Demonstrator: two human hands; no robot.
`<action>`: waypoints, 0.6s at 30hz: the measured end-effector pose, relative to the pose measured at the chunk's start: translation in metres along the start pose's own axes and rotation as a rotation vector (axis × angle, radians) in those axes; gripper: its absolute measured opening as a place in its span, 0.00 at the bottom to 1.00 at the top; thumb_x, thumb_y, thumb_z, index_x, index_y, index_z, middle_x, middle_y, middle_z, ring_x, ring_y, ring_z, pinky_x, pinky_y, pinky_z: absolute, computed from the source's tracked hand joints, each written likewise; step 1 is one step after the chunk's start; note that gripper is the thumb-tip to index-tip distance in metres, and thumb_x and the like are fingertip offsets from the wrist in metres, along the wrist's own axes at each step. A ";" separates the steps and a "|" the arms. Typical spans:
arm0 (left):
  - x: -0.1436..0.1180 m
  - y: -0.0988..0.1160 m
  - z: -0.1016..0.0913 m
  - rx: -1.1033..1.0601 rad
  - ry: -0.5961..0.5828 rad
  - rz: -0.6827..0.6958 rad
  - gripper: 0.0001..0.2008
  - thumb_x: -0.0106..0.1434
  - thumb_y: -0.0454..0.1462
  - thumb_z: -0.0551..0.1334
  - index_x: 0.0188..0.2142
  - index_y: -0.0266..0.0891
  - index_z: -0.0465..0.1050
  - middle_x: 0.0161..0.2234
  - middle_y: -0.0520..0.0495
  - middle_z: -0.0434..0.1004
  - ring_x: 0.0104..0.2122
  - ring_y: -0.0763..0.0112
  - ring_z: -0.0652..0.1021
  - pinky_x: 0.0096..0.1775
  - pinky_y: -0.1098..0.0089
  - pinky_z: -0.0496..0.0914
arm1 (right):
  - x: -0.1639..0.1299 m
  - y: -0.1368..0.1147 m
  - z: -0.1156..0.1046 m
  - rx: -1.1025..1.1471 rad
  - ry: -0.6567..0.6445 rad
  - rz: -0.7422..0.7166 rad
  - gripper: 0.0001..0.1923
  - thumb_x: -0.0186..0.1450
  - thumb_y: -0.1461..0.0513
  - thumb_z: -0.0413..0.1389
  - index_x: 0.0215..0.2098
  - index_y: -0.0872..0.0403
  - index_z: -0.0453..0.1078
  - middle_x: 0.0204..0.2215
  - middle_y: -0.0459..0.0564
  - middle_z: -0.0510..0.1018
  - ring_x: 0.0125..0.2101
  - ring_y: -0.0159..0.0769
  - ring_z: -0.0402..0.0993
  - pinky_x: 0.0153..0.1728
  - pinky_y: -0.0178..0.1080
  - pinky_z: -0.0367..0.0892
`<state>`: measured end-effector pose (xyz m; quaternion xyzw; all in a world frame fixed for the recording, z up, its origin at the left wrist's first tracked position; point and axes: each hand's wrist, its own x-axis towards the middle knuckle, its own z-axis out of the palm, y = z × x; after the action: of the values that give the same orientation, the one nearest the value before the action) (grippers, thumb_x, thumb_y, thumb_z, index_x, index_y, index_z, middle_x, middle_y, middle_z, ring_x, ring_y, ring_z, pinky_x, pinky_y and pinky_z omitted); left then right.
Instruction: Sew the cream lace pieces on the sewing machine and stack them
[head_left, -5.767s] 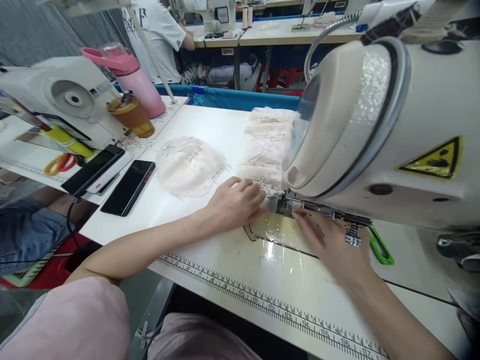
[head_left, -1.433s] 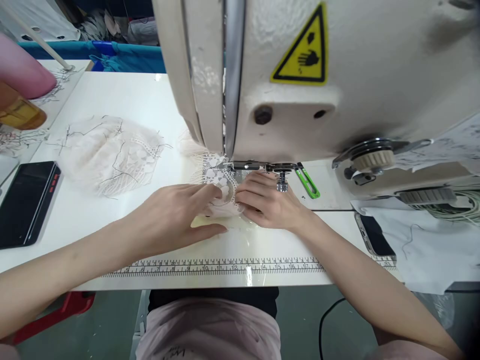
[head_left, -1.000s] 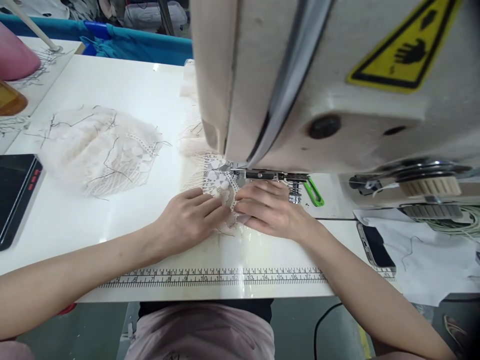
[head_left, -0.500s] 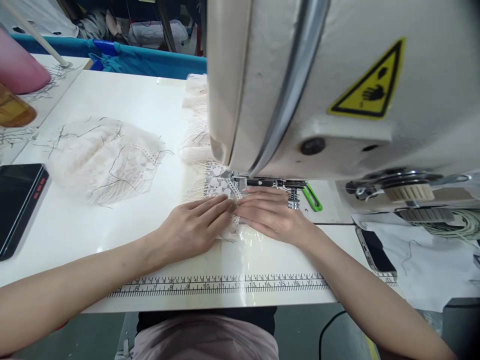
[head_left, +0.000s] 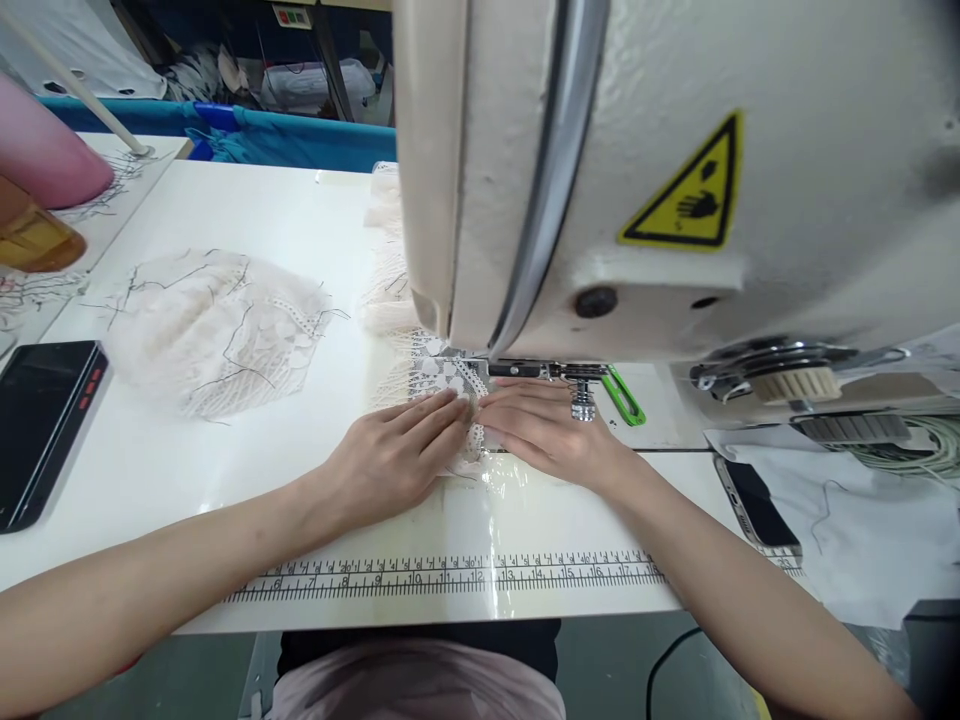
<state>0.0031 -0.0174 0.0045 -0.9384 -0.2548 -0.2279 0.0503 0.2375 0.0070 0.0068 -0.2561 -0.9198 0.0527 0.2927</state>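
One cream sewing machine (head_left: 675, 170) fills the upper right of the view, standing on one white table (head_left: 247, 215). Left of the machine lies one loose heap of pale lace pieces (head_left: 214, 325), with dark thread ends over it; behind the machine's head a second stack of lace (head_left: 386, 255) shows in part. Far left of the machine, at the table's edge, lies one black phone (head_left: 41, 425); a second phone (head_left: 757, 505) lies right of the machine's base.

Directly under the machine's head sits the lace piece (head_left: 442, 385), flat on the table. The left hand (head_left: 390, 460) lies on it with fingers stretched out, close together, pressing it down, nothing gripped. The right hand (head_left: 551, 435) lies flat just right of it, fingers extended, tips touching the lace edge, almost meeting the left fingertips. One green clip (head_left: 622, 395) lies just beyond the right hand.
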 end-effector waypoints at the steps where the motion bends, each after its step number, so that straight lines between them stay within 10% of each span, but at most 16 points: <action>1: 0.001 0.000 0.000 0.006 0.000 0.002 0.16 0.65 0.30 0.55 0.52 0.27 0.70 0.51 0.36 0.77 0.53 0.57 0.76 0.51 0.61 0.76 | 0.000 0.000 0.000 -0.001 -0.025 0.015 0.06 0.68 0.66 0.54 0.41 0.54 0.72 0.37 0.46 0.82 0.40 0.30 0.79 0.52 0.40 0.74; 18: 0.005 -0.002 0.000 -0.006 0.010 -0.012 0.11 0.66 0.29 0.53 0.43 0.29 0.72 0.50 0.37 0.78 0.53 0.59 0.76 0.51 0.62 0.75 | -0.003 -0.002 0.007 -0.071 -0.014 -0.015 0.07 0.66 0.66 0.56 0.42 0.51 0.72 0.41 0.45 0.82 0.44 0.34 0.78 0.48 0.41 0.75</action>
<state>0.0054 -0.0133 0.0068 -0.9358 -0.2594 -0.2339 0.0473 0.2348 0.0040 0.0001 -0.2591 -0.9249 0.0198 0.2775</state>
